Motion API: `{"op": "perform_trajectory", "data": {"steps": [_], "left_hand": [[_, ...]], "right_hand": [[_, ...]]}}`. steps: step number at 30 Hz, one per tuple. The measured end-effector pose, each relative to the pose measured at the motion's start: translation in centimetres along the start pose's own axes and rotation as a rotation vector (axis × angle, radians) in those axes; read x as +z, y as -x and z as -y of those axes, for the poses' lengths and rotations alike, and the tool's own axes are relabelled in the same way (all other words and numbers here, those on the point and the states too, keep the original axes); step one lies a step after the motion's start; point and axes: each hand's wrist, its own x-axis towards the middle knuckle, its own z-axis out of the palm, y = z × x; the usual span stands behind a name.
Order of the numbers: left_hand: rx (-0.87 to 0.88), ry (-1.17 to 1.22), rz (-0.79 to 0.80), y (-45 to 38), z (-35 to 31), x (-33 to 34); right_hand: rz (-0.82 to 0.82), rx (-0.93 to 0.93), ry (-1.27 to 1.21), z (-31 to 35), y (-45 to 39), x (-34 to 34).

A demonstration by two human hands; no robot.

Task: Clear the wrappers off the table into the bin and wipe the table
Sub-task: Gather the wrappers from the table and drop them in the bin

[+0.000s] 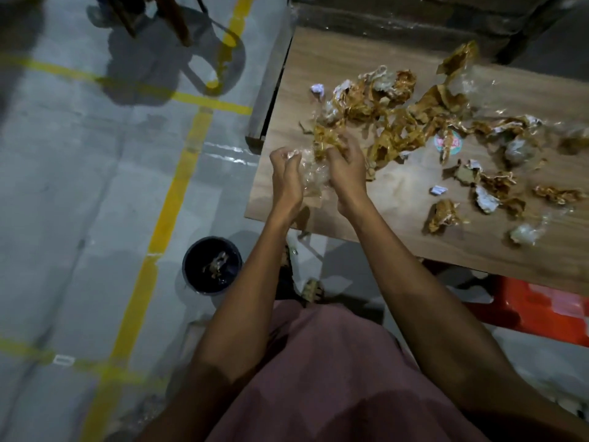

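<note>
Several crumpled golden-brown and clear plastic wrappers (398, 122) lie scattered over the wooden table (398, 199). Over the table's near left corner my left hand (285, 177) and my right hand (345, 170) face each other, fingers curled round a bundle of clear and golden wrappers (314, 175) held between them. A dark round bin (212, 266) stands on the floor below and left of the table corner, with a few wrappers inside.
A red plastic crate (541, 311) sits under the table's near edge. Yellow tape lines (172, 199) cross the grey floor. Chair legs (153, 17) stand at the far left. A dark wall borders the table's far side.
</note>
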Motion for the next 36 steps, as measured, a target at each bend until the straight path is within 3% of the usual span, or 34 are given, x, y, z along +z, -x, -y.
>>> {"op": "perform_trajectory", "data": {"steps": [6,10,18,27,36], "left_hand": [[0.028,0.129,0.035,3.5,1.0,-3.9],[0.050,0.079,0.016,5.1,2.0,-8.1],[0.006,0.111,-0.258,7.1,7.6,-19.4],[-0.157,0.030,-0.390,6.1,13.4,-31.9],[-0.374,-0.099,-0.307,4.3,18.3,-38.2]], "right_hand": [[0.035,0.073,0.109,-1.3,3.7,1.2],[0.112,0.131,0.092,-5.7,3.1,4.1],[0.329,0.135,0.229,-6.4,10.2,13.4],[0.478,0.178,0.412,-9.5,15.2,25.0],[0.553,0.263,0.597,-12.7,16.9,30.0]]}}
